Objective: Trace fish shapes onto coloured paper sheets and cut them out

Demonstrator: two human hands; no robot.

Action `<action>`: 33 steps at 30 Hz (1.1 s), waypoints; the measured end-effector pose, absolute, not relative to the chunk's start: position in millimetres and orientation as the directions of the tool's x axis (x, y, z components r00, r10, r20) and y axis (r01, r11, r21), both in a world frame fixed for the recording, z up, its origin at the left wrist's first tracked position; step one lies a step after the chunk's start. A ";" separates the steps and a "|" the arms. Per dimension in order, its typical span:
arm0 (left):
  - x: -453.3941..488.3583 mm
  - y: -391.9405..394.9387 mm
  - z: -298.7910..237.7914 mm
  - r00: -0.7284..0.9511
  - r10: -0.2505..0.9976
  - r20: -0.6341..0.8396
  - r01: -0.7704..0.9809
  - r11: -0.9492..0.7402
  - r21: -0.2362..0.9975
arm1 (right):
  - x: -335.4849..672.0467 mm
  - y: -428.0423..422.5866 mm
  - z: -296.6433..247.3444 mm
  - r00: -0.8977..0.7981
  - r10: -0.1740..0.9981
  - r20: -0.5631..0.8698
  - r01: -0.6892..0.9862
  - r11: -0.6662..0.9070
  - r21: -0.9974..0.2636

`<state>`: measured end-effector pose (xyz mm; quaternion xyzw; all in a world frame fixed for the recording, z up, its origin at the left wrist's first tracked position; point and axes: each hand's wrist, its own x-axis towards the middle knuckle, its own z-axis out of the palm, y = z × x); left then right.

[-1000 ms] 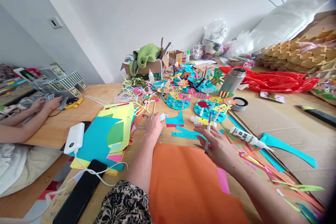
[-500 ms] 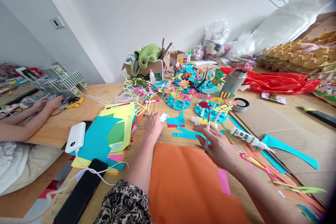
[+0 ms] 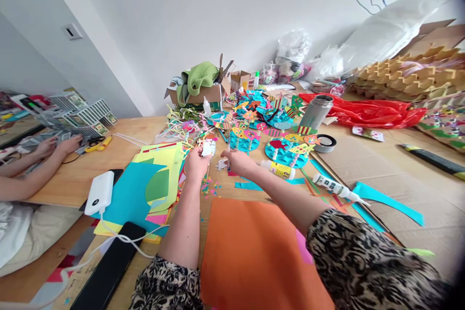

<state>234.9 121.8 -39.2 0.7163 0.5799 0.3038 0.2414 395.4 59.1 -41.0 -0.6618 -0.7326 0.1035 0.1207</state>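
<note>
My left hand [image 3: 196, 163] pinches a small white paper piece [image 3: 209, 148] with dark drawn lines, held a little above the table. My right hand [image 3: 240, 162] is closed around a slim pen [image 3: 228, 151], which stands nearly upright. Just below the pen lies a small white paper cutout [image 3: 221, 164] with dark lines. Colored paper scraps [image 3: 209, 187] are scattered on the table near my left wrist. A large orange sheet [image 3: 250, 247] lies between my forearms. Beyond the right hand sits a yellow-labelled glue bottle [image 3: 279, 169].
Blue egg-carton bases with paper fish [image 3: 286, 151] stand behind the hands. A white glue bottle [image 3: 334, 186], a steel flask [image 3: 317, 112] and a cutter knife [image 3: 436, 159] are to the right. Left lie colored sheets [image 3: 134, 184], a power bank [image 3: 100, 193], a phone [image 3: 112, 261] and another person's hands [image 3: 69, 145].
My left hand has moved left and lifted the small white paper piece. My right hand has swung left with the pen, close to the left hand. The view has shifted slightly.
</note>
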 end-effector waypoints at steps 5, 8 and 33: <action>229.2 127.8 -43.0 0.092 0.977 0.193 0.574 -0.211 0.791 | 384.7 76.3 -56.8 -0.150 0.989 0.003 0.945 0.144 -0.293; 227.8 128.5 -44.2 0.069 0.977 0.200 0.512 -0.207 0.833 | 384.4 80.7 -58.4 -0.148 0.988 0.034 0.937 0.151 -0.316; 248.0 86.1 -20.0 0.652 0.735 -0.186 0.148 0.117 0.982 | 417.4 14.3 -25.6 0.050 0.992 -0.114 0.648 -0.120 -0.752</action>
